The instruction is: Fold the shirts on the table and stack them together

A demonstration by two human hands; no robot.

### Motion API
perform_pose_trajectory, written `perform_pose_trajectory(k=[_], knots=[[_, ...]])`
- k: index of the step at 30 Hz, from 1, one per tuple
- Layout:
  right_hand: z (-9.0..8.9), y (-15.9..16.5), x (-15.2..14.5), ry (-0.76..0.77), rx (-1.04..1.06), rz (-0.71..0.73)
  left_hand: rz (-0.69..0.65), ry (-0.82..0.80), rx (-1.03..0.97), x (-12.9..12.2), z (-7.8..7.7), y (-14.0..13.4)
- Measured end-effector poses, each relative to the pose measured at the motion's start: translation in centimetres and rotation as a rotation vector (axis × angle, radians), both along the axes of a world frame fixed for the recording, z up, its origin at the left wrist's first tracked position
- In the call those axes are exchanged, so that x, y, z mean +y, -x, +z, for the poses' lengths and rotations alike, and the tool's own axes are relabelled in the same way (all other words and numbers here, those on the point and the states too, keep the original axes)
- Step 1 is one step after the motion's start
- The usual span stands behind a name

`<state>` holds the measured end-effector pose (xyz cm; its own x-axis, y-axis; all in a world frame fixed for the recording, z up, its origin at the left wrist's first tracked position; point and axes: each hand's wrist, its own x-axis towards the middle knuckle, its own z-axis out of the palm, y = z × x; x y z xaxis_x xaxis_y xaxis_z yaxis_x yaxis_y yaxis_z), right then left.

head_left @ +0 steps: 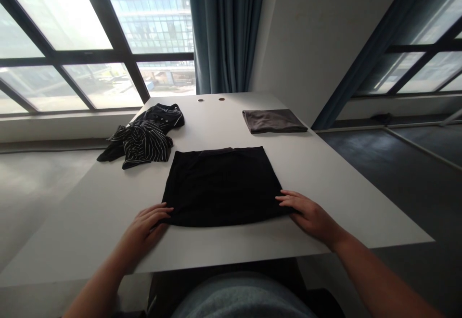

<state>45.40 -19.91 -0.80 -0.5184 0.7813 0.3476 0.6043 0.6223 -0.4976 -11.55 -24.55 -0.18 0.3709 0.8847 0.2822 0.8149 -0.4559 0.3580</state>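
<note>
A black folded garment (222,188) lies flat on the white table in front of me, its near edge slightly curved. At its near left corner, my left hand (147,224) has its fingers on top of the fabric and its thumb along the edge, closed on the corner. My right hand (306,212) grips the near right corner in the same way, fingers over the cloth and thumb mostly hidden. A narrow greyish strip shows at the middle of the garment's far edge.
On the left of the white table (346,193) is a crumpled dark garment with white stripes (146,137). A folded grey-brown cloth (274,120) lies at the back right. Two round holes are near the far edge. Beyond stand windows and a blue curtain (225,29).
</note>
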Motion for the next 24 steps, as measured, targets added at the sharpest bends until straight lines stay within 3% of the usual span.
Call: perform_pose_trajectory(k=[6, 11, 17, 21, 24], knots=[[2.0, -0.3, 0.2, 0.258, 0.083, -0.057, 0.011, 0.124, -0.144, -0.1, 1.7, 1.5], [2.6, -0.1, 2.4, 0.352, 0.21, -0.181, 0.112, 0.198, -0.202, 1.7, 2.9, 1.9], [2.5, 1.8, 9.1, 0.338, 0.416, -0.374, 0.39, 0.178, -0.472, 8.2, 3.9, 1.3], [1.7, 4.0, 14.7, 0.351, 0.529, -0.431, 0.475, 0.198, -0.596, 13.3, 4.3, 0.3], [1.1, 5.2, 18.1, 0.346, 0.48, -0.537, 0.51, 0.192, -0.61, 16.5, 3.9, -0.2]])
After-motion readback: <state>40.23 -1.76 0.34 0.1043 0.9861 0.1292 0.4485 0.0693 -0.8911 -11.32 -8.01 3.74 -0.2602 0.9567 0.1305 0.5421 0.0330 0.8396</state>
